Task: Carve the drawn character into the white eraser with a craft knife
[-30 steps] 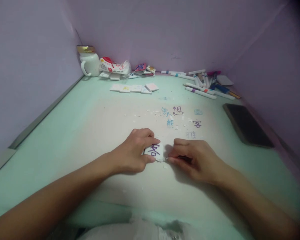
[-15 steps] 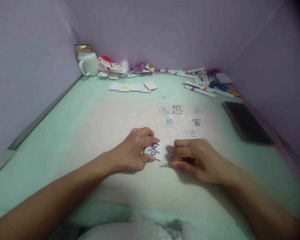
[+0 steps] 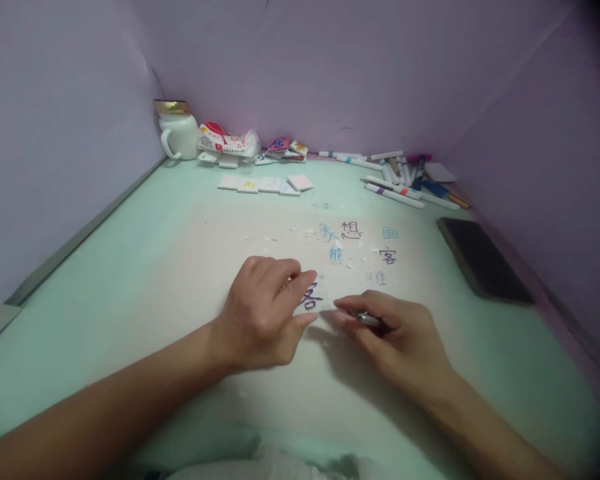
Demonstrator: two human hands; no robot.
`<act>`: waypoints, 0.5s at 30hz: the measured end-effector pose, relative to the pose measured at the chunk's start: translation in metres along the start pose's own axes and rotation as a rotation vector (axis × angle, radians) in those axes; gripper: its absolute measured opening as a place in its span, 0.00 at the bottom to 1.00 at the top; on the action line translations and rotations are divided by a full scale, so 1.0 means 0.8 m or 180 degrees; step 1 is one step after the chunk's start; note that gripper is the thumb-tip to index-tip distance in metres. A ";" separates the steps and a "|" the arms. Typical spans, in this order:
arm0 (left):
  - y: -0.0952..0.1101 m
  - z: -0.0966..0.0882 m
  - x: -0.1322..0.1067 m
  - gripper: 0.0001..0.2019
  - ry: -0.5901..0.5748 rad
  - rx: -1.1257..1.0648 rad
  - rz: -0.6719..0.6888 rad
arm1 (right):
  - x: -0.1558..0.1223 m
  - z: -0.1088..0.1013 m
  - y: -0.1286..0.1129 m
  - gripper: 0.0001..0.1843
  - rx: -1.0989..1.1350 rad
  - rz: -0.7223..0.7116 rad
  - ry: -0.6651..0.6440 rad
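Observation:
Between its thumb and fingers my left hand [image 3: 267, 310] grips a small white card [image 3: 311, 298] with a dark purple Chinese character on it, the card's left part hidden by the fingers. Close to the card's right end, my right hand [image 3: 395, 327] is closed around a craft knife [image 3: 367, 320], of which only a silvery stretch shows. Its thumb and index fingertips meet at the card's right end; whether they pinch it I cannot tell. Both hands are over a pale work sheet [image 3: 220, 243] marked with several blue and purple characters.
Small white scraps [image 3: 310, 235] lie beyond my hands. A dark phone-like slab [image 3: 480, 260] rests on the right, with several markers [image 3: 395, 195] behind it. At the back are white tiles [image 3: 260, 185], a white mug [image 3: 180, 137] and a red-and-white packet [image 3: 230, 140]. Purple walls enclose the table.
My left hand has turned and now holds the card up off the sheet. The right hand has turned, bringing its fingertips to the card's right end; the knife's pointed blade no longer shows.

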State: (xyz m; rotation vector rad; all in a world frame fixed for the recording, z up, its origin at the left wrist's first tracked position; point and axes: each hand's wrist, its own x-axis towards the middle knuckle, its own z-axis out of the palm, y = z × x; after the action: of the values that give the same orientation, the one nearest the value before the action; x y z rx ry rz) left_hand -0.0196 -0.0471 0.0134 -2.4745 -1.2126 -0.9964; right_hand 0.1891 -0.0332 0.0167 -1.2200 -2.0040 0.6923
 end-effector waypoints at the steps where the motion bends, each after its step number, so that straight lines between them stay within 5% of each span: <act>1: 0.003 -0.001 0.001 0.16 0.0046 0.0125 0.0064 | 0.000 0.002 -0.001 0.09 0.0054 0.0158 -0.0055; 9: 0.016 0.000 0.011 0.12 0.0760 0.0730 0.0860 | 0.003 0.005 -0.008 0.12 0.0511 0.0760 -0.0274; 15: 0.021 0.000 0.012 0.13 0.0811 0.0653 0.0681 | 0.002 0.008 -0.018 0.12 0.0611 0.1044 -0.0049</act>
State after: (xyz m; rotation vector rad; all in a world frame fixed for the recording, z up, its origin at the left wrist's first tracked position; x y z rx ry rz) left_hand -0.0028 -0.0517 0.0209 -2.1858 -0.9010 -1.0334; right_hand 0.1758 -0.0385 0.0236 -1.4422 -1.7187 1.0299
